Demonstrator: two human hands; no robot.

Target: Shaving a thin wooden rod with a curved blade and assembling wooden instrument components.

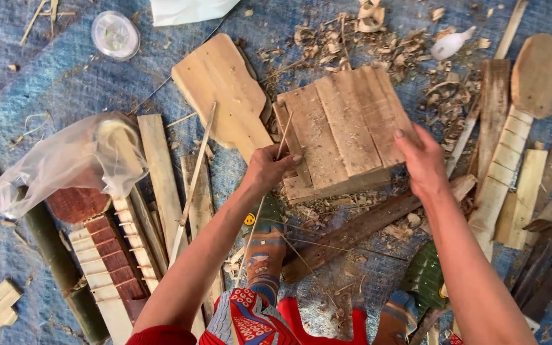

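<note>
Landmark: wooden block, a slab of joined planks lying flat on the blue tarp, upper middle of the view.
Left hand: at the block's near left corner, fingers clenched around a thin stick; knuckles touch the block's edge.
Thin stick: pinched upright-tilted, its upper end lying over the block's left part, its lower end running down past the wrist.
Right hand: on the block's near right corner, fingers released and spread, palm down, fingertips resting on the top face.
Paddle-shaped board: just left of the block, partly tucked under its left edge.
Wood shavings: heaped beyond the block's far edge and to its right.
Dark strip: just in front of the block, slanting, with small holes along it.
Fretted neck piece: right of the block, well apart from the left hand, rounded head at its top.
Plastic bag: far left of the block, draped over red-brown fretted pieces.
Clear round lid: far upper left of the block.
Patterned socks: in front of the block, below the left hand.
</note>
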